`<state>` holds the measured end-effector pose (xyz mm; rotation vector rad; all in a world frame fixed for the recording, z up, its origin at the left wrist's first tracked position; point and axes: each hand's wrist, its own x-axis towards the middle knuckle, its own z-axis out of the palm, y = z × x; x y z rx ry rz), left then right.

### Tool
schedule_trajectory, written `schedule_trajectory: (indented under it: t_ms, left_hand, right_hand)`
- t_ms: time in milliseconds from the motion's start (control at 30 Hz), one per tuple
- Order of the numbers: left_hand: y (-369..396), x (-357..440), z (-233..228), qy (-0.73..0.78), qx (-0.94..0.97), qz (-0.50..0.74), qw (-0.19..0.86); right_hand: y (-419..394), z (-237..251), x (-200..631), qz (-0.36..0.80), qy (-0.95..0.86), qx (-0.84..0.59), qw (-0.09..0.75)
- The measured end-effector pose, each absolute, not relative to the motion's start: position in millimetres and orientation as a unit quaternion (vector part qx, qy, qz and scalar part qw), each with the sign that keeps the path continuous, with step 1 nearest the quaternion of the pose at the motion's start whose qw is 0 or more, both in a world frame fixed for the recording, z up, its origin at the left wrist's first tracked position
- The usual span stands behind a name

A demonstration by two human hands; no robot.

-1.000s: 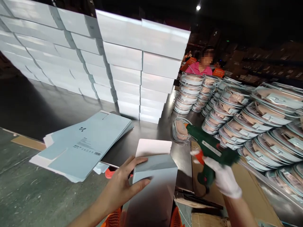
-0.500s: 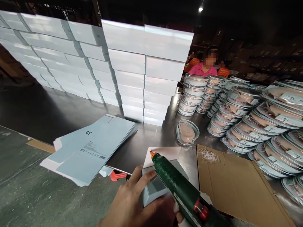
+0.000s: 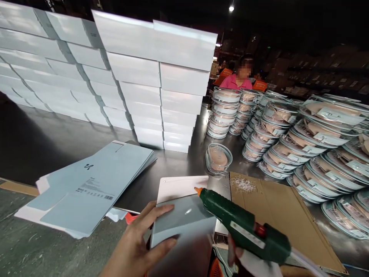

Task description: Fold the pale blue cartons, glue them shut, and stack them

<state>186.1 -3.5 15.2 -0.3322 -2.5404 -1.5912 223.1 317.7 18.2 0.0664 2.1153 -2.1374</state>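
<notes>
My left hand (image 3: pixel 140 236) is closed around the left end of a pale blue-grey carton (image 3: pixel 184 217), fingers on top and thumb on the near side. The carton's white inner flap (image 3: pixel 175 187) stands open along its far edge, with a small clear dot near its left corner. In my right hand (image 3: pixel 234 252), partly hidden, is a dark green hot glue gun (image 3: pixel 240 217). Its orange nozzle points left over the flap's right part; I cannot tell whether it touches. A glue stick (image 3: pixel 305 261) sticks out of the gun's back end.
Flat blue carton blanks (image 3: pixel 95 181) lie at the left table edge. Behind them rises a wall of white boxes (image 3: pixel 155 84). One oval clear container (image 3: pixel 218 158) sits near stacked containers (image 3: pixel 288 134) on the right. Cardboard (image 3: pixel 276 215) holds white scraps (image 3: pixel 243 184). Co-workers (image 3: pixel 238 79) are beyond.
The glue gun's nozzle has moved from the flap's left side to its right side, and the gun lies more level. The view has turned right, so the surroundings appear shifted left.
</notes>
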Motion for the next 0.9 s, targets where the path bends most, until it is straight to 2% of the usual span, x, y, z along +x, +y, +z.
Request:
schedule_trajectory:
  t_ms: [100, 200, 300, 400, 467, 567, 633, 700, 800, 900]
  left_hand:
    - [-13.9, 182.6, 13.6, -0.775, -0.104, -0.623, -0.017]
    - [-22.0, 181.3, 8.8, -0.743, -0.128, -0.653, -0.072]
    - [-26.8, 179.5, 6.4, -0.767, -0.167, -0.614, -0.076]
    - [-29.4, 177.7, 3.9, -0.790, -0.187, -0.577, -0.092]
    - [-30.2, 176.8, 0.3, -0.800, -0.190, -0.559, -0.103]
    - [-28.0, 174.9, -5.8, -0.809, -0.189, -0.548, -0.099]
    - [-22.5, 173.5, -8.8, -0.788, -0.200, -0.575, -0.089]
    - [-13.2, 172.9, -11.2, -0.751, -0.215, -0.620, -0.076]
    - [2.8, 173.9, -13.7, -0.666, -0.194, -0.720, -0.015]
    - [10.3, 174.2, -11.6, -0.587, -0.182, -0.788, 0.039]
  right_hand:
    - [333.2, 34.7, 212.2, -0.765, 0.638, 0.074, 0.049]
    - [356.4, 42.9, 184.7, -0.794, 0.563, 0.231, 0.012]
    - [388.1, 42.1, 166.8, -0.740, 0.582, 0.337, 0.010]
    - [418.9, 41.4, 172.4, -0.627, 0.683, 0.375, 0.012]
    - [422.8, 41.3, 183.4, -0.564, 0.735, 0.376, -0.031]
    - [385.0, 36.5, 196.1, -0.586, 0.772, 0.232, -0.087]
    - [339.8, 30.4, 197.3, -0.650, 0.758, 0.009, -0.047]
    - [297.3, 24.5, 195.1, -0.674, 0.725, -0.142, 0.011]
    - [264.5, 18.8, 192.8, -0.655, 0.726, -0.210, -0.009]
    - [268.2, 17.1, 191.5, -0.567, 0.782, -0.256, -0.039]
